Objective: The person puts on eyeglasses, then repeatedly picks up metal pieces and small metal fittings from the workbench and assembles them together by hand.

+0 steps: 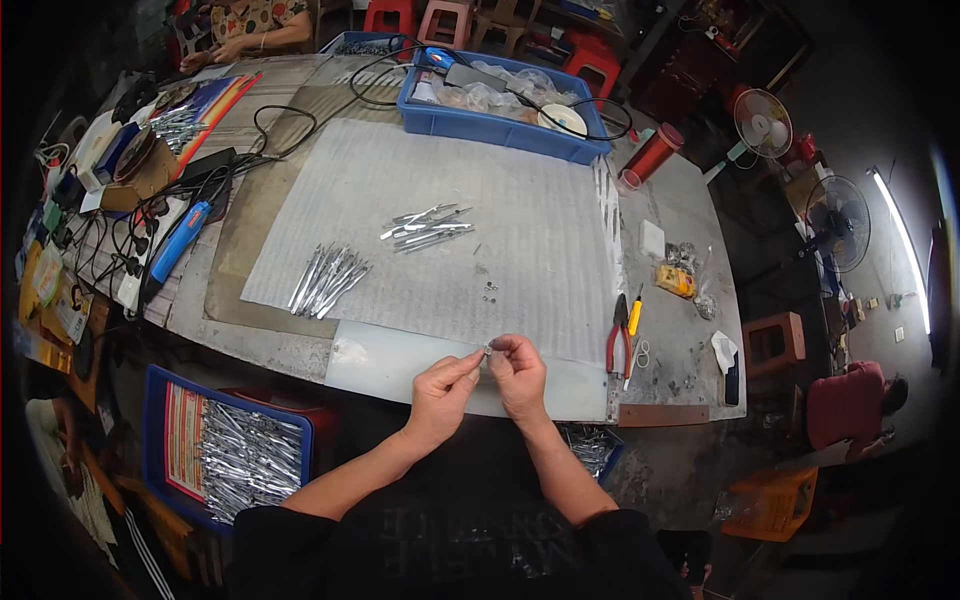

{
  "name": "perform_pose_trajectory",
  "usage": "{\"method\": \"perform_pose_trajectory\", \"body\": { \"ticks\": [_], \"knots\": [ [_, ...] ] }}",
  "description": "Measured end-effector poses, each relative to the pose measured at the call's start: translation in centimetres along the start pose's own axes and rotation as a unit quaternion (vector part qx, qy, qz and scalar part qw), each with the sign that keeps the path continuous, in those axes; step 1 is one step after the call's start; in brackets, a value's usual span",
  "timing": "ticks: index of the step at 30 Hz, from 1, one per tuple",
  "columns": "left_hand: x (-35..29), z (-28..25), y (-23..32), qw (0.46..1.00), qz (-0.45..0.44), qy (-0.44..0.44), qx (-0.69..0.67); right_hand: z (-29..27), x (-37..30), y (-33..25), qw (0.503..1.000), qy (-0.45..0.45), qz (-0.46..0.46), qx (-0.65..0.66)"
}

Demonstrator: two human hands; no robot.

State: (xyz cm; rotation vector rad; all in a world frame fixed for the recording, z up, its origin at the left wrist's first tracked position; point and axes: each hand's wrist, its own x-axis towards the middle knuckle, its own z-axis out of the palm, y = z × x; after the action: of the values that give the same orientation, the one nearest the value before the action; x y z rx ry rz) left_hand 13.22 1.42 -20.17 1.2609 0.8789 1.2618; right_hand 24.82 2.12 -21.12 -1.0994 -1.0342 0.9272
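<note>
My left hand (443, 390) and my right hand (520, 378) meet over the near edge of the table. Their fingertips pinch a small metal piece (487, 351), mostly hidden by the fingers, so its exact kind is unclear. Beneath them lies a smooth whitish board (385, 360). Just beyond, on a white foam sheet (400, 165), are several tiny ring-like metal parts (489, 288). One pile of slim shiny metal pieces (330, 280) rests to the left, and a looser pile of similar pieces (428, 228) sits farther back.
Red-handled pliers (619, 340), a yellow-handled tool (635, 315) and small scissors (643, 352) lie at the right. A blue crate (500, 130) stands at the back. Cables and a blue power tool (180, 240) occupy the left. Below is a blue bin (155, 440) of metal pieces.
</note>
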Motion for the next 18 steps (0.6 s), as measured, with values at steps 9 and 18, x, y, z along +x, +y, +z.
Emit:
{"method": "perform_pose_trajectory", "body": {
  "ticks": [9,18],
  "knots": [
    [0.1,0.0,-0.3,1.0,-0.011,-0.003,-0.009,-0.7,-0.1,0.4,0.999,0.005,0.016,-0.03],
    [0.2,0.1,-0.3,1.0,-0.009,-0.005,-0.006,0.1,-0.5,-0.2,1.0,0.017,0.005,0.005]
  ]
}}
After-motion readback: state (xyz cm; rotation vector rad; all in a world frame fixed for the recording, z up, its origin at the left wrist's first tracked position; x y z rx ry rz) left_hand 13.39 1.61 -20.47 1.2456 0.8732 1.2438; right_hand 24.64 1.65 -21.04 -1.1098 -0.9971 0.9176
